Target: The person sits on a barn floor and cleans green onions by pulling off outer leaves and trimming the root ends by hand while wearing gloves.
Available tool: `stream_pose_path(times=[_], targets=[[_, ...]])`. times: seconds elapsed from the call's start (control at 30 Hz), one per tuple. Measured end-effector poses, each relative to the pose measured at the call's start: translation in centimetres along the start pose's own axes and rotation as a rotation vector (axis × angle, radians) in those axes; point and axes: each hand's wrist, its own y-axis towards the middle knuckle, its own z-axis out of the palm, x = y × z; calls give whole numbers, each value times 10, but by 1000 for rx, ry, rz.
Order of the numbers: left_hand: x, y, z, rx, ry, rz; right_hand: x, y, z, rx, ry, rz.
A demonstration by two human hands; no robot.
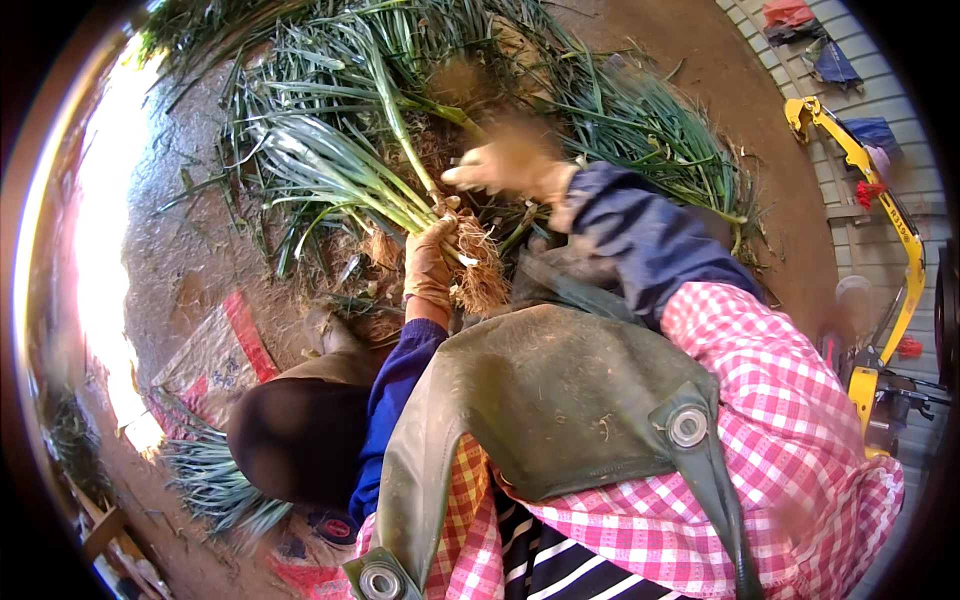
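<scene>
My left hand (430, 268), in a tan glove, is closed around the root end of a small bunch of green onions (345, 165). Their long leaves fan out to the upper left, and brown stringy roots (480, 262) stick out to the right of the fist. One thicker stalk (388, 95) runs up from the bunch toward the heap. Just above the roots is my right hand (515, 162), also gloved and smeared by motion; whether its fingers hold anything is unclear. Behind both hands lies a large heap of green onions (640, 120) on the floor.
A printed woven sack (215, 360) lies at left, near another pile of green onions (220, 480). Green waterproof cloth (560, 400) covers my lap. A yellow toy-like excavator (900, 230) stands along the tiled area at right, near dark blue cloth (832, 62).
</scene>
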Motion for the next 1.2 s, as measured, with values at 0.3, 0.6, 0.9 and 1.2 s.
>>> stream_pose_path(times=[0.3,0.6,0.9,1.2], targets=[[7,5,5,1,32,-91,-23,40,53,-465,-536,-496],[1,11,-5,5,50,-68,-17,5,51,-409,-491,-633],[7,9,1,-70,7,56,-42,-61,-1,247,-638,-241],[5,7,8,-42,77,29,-4,9,35,-63,-354,-158]])
